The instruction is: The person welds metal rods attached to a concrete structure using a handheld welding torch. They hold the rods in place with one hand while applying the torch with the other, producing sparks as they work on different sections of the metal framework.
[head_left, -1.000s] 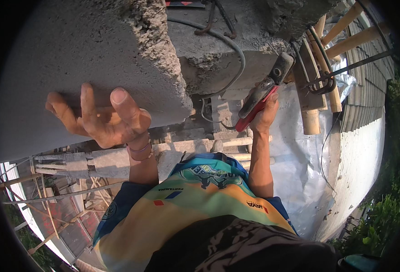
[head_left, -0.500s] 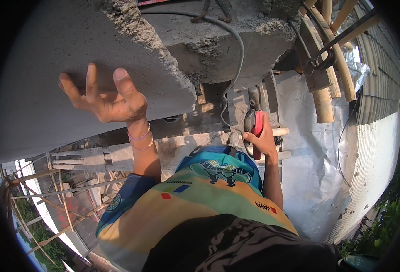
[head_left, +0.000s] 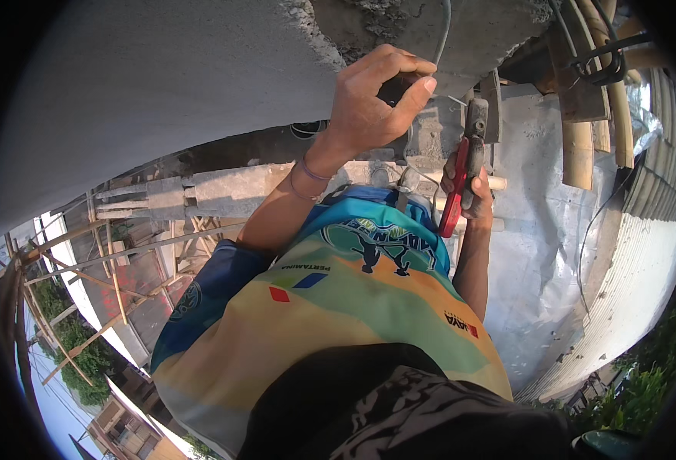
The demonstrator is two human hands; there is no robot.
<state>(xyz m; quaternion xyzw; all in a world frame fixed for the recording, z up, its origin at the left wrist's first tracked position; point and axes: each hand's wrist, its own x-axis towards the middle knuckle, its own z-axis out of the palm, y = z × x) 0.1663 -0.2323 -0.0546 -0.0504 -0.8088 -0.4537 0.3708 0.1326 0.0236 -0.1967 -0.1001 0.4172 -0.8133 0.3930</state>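
My left hand (head_left: 376,100) is raised beside the broken concrete edge, thumb and forefinger brought together on a thin grey cable (head_left: 445,31) that comes down from above. Below the fingertips a stretch of cable is hard to follow, but a loop of it shows near my shirt front. My right hand (head_left: 470,188) grips a hand tool (head_left: 454,192) with a red handle and a worn grey metal head, plier-like in shape. Its head points upward, away from me, just right of my left fingertips. What lies between its jaws cannot be made out.
A smooth concrete slab (head_left: 162,84) fills the upper left. Bamboo poles and boards (head_left: 579,153) jut out at upper right above silvery sheeting (head_left: 533,253). A corrugated roof (head_left: 644,184) lies beyond. Bamboo scaffolding (head_left: 108,276) stands far below on the left.
My left hand has come off the slab face, moved right and closed on the cable. The tool has turned more upright and shifted slightly right and up in my right hand.
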